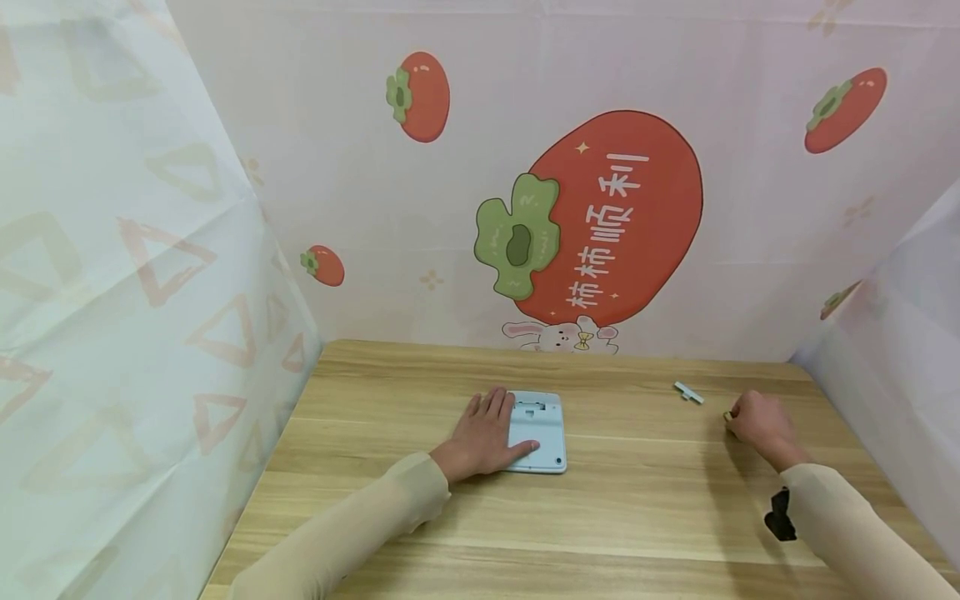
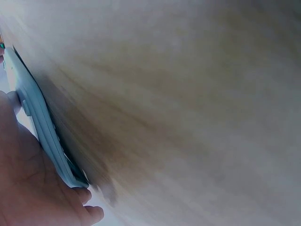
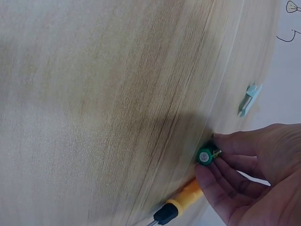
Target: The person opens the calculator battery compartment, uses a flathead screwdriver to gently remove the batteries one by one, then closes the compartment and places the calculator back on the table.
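A light-blue calculator-like device (image 1: 546, 435) lies back side up on the wooden table, its battery compartment (image 1: 532, 406) uncovered. My left hand (image 1: 483, 433) rests flat across its left part, fingers straight and thumb spread over its back. In the left wrist view, the device's pale edge (image 2: 44, 125) shows beside the palm. Off to the right, my right hand (image 1: 763, 423) pinches a small green battery (image 3: 204, 157) between thumb and fingertips, one round end facing the right wrist camera. Just below those fingers lies a screwdriver (image 3: 189, 195) with a yellow-orange handle and black collar.
A small light-blue battery cover (image 1: 689, 392) lies on the table (image 1: 615, 517), left of and beyond my right hand. Behind the table rises a pale backdrop (image 1: 360, 200) printed with persimmons, and more pale sheeting (image 1: 105, 333) hangs along the sides.
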`<state>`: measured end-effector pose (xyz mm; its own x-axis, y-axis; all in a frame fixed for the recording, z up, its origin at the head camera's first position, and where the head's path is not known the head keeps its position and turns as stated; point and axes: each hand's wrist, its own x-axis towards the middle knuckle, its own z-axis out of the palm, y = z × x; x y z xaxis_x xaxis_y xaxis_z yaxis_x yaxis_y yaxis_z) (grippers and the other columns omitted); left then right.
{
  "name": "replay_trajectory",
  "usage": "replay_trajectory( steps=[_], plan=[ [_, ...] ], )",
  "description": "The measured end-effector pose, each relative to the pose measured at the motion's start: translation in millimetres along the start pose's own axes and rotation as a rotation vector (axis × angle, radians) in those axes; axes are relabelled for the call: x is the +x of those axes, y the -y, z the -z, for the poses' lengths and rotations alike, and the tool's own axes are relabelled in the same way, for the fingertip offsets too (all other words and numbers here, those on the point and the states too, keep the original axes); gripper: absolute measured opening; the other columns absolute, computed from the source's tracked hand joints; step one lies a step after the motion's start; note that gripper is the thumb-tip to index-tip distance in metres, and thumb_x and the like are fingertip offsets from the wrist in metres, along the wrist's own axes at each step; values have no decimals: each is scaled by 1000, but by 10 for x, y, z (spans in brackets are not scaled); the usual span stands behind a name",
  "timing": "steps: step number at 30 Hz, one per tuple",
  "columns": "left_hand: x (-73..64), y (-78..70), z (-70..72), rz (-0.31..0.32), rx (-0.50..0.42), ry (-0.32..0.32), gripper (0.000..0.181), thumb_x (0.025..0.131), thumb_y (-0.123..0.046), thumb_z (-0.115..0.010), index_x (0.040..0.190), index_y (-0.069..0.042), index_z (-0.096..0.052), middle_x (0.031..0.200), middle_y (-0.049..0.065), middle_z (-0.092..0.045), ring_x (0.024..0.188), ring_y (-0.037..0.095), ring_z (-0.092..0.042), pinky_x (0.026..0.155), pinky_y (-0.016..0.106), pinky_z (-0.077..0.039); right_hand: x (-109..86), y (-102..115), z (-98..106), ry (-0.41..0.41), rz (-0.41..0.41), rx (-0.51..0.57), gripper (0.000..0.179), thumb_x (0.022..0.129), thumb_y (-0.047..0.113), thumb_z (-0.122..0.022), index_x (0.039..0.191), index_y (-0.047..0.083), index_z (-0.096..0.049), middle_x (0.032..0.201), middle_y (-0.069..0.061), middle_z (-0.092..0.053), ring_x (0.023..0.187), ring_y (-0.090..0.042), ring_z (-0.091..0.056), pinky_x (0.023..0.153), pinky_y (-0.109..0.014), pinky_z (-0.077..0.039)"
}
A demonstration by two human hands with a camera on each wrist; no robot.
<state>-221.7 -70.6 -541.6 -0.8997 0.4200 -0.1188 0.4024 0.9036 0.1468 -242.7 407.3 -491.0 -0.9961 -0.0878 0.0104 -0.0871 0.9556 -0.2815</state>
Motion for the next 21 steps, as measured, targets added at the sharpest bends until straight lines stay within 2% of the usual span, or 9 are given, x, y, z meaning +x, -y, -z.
replay_trajectory(
  steps=[2, 9, 16, 21],
  plan=[
    [2, 0, -1, 2, -2, -1, 105, 99, -81, -36, 168, -4, -19, 175, 17, -19, 164, 30, -16, 131, 54, -15, 2, 3, 1, 4, -6, -3, 39, 79, 0, -62, 56, 20, -39, 55, 9, -31, 55, -13, -31, 53, -30, -24],
    [2, -5, 4, 2, -15, -8, 104, 99, -80, -39, 167, -4, -21, 175, 17, -21, 163, 31, -17, 131, 55, -15, -10, 33, 34, 28, -42, -25, 24, 84, 3, -66, 63, 11, -57, 62, 2, -48, 61, -20, -44, 56, -33, -32],
    [-2, -6, 12, 6, -15, -8, 104, 99, -80, -38, 167, -4, -20, 175, 17, -21, 163, 31, -17, 131, 55, -16, -28, 59, 27, 16, -57, -21, 36, 83, 5, -66, 58, 18, -43, 60, 5, -38, 59, -17, -37, 55, -32, -28],
    [-7, -3, 12, 5, -23, -8, 104, 99, -80, -40, 167, -4, -21, 175, 17, -21, 163, 31, -17, 131, 55, -15, -29, 70, 31, 32, -73, -9, 40, 83, 8, -68, 57, 20, -39, 58, 7, -34, 57, -15, -35, 53, -31, -29]
  ],
)
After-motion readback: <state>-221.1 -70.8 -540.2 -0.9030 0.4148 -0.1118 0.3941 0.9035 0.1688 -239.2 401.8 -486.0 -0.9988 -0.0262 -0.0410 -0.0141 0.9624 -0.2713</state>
